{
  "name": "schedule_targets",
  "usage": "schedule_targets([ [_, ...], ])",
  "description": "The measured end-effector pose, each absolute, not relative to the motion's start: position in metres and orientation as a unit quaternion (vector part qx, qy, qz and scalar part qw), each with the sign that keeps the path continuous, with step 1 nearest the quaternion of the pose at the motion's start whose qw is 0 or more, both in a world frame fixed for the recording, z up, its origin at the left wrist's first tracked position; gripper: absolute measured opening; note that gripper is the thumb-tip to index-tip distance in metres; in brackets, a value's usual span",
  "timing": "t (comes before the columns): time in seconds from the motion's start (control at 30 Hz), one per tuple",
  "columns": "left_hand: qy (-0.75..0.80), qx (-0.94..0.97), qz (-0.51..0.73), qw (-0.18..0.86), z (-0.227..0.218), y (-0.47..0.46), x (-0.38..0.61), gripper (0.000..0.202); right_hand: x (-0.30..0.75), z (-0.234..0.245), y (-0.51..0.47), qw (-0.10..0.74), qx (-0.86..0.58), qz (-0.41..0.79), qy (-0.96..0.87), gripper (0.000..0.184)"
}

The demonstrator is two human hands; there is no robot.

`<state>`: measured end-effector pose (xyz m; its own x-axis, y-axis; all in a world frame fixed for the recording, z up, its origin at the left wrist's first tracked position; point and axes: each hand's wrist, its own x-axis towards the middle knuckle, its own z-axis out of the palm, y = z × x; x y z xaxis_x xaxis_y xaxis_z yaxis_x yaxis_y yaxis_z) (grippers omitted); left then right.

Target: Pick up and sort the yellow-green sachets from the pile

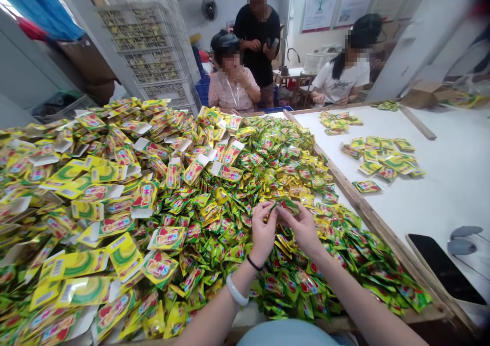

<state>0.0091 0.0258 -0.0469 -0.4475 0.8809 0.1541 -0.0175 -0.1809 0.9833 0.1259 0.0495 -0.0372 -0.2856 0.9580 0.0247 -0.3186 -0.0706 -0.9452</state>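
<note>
My left hand (262,231) and my right hand (304,227) meet over a big heap of small green and yellow sachets (245,182). Both pinch one green and red sachet (286,204) between their fingertips, just above the heap. The left wrist wears a white bangle (236,291) and a thin black band. Larger yellow and white flat cartons (88,208) cover the left half of the heap.
A wooden rail (367,213) divides the heap from a white table (451,182) with small groups of sachets (383,157). A black phone (444,267) lies near its front edge. Three people are at the far end; stacked crates (153,50) stand behind.
</note>
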Motion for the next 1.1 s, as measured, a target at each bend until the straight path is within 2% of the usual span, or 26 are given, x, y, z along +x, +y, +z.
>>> schedule_targets([
  [0.17,0.581,0.190,0.712,0.345,-0.038,0.081,-0.058,0.019,0.142,-0.034,0.056,0.515,-0.374,0.594,-0.492,0.029],
  [0.43,0.579,0.092,0.716,0.380,-0.010,0.147,-0.101,0.021,0.167,-0.039,0.036,0.456,-0.382,0.620,-0.512,0.034],
  [0.53,0.547,0.129,0.723,0.402,-0.006,0.123,-0.085,0.014,0.184,-0.036,0.034,0.460,-0.390,0.625,-0.496,0.032],
  [0.63,0.506,0.188,0.695,0.475,-0.010,0.074,-0.060,0.021,0.193,-0.022,0.035,0.470,-0.367,0.636,-0.490,0.030],
  [0.73,0.460,0.291,0.589,0.597,-0.016,0.023,-0.033,0.025,0.181,-0.001,0.036,0.448,-0.322,0.651,-0.522,0.025],
  [0.8,0.439,0.377,0.509,0.637,-0.016,-0.002,-0.020,0.028,0.165,0.013,0.037,0.434,-0.290,0.658,-0.542,0.025],
  [0.97,0.452,0.505,0.433,0.595,-0.006,-0.028,-0.015,0.028,0.140,0.026,0.038,0.370,-0.247,0.602,-0.663,0.016],
  [1.03,0.465,0.542,0.413,0.565,-0.003,-0.031,-0.018,0.031,0.142,0.027,0.037,0.318,-0.251,0.523,-0.750,0.011],
  [1.1,0.477,0.567,0.383,0.552,-0.004,-0.032,-0.018,0.036,0.148,0.029,0.034,0.248,-0.259,0.418,-0.835,0.016],
])
